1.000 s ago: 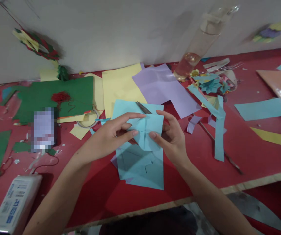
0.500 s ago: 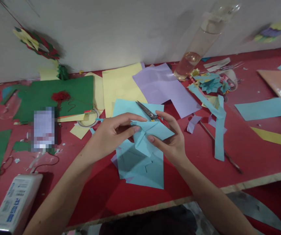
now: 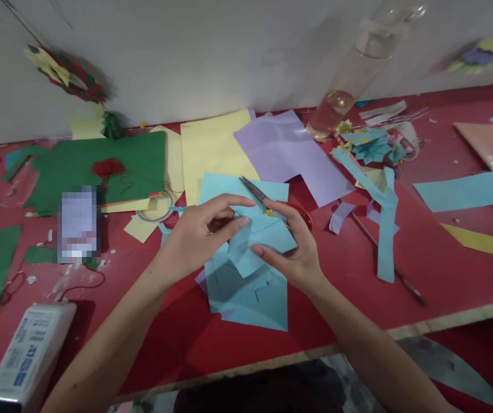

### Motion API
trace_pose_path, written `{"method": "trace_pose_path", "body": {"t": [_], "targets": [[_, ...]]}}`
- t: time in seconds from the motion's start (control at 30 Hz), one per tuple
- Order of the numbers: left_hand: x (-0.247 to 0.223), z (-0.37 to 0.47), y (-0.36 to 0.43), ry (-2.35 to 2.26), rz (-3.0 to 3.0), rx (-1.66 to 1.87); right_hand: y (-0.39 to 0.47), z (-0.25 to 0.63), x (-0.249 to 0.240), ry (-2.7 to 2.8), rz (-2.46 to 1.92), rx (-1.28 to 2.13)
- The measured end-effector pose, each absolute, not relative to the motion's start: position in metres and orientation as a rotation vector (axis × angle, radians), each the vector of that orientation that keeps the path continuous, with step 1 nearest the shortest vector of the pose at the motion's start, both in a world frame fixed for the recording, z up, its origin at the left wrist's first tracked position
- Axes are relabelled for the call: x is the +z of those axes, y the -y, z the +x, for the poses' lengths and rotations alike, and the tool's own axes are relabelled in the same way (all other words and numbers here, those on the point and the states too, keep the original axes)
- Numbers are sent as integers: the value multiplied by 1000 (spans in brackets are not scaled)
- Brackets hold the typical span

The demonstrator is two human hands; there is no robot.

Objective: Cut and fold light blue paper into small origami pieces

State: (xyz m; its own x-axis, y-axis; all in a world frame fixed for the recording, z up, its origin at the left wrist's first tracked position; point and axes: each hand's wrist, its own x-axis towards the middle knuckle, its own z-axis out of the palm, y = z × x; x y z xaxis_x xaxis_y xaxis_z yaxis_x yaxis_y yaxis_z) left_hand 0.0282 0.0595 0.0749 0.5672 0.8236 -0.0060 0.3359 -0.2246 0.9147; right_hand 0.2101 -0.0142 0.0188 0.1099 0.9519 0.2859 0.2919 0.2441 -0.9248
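Observation:
A small creased piece of light blue paper is held between my two hands above the table. My left hand pinches its left side between thumb and fingers. At the right side, my right hand grips the paper, thumb in front and fingers behind. Beneath lie larger light blue sheets, one with short slits cut in it. Scissors rest just behind the held paper, blades pointing away to the left; their red handles are partly hidden by my right hand.
Yellow paper and purple paper lie behind. A tall bottle stands at the back right near blue paper strips and a thin stick. Green sheets, a tape roll, a blurred phone-like object and a white box are left.
The blue paper has turned and shifted slightly left in my hands. My right hand has moved left with it, and more of the scissors' red handle shows.

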Motion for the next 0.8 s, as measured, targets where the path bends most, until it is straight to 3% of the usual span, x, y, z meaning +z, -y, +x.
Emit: {"method": "trace_pose_path", "body": {"t": [0.4,0.8], "targets": [[68,28,-62,-954,1889,642,14,206,15,1496,-1274,644],[43,28,-64,-930,1470,603,5,207,-1,1102,-1249,836]]}}
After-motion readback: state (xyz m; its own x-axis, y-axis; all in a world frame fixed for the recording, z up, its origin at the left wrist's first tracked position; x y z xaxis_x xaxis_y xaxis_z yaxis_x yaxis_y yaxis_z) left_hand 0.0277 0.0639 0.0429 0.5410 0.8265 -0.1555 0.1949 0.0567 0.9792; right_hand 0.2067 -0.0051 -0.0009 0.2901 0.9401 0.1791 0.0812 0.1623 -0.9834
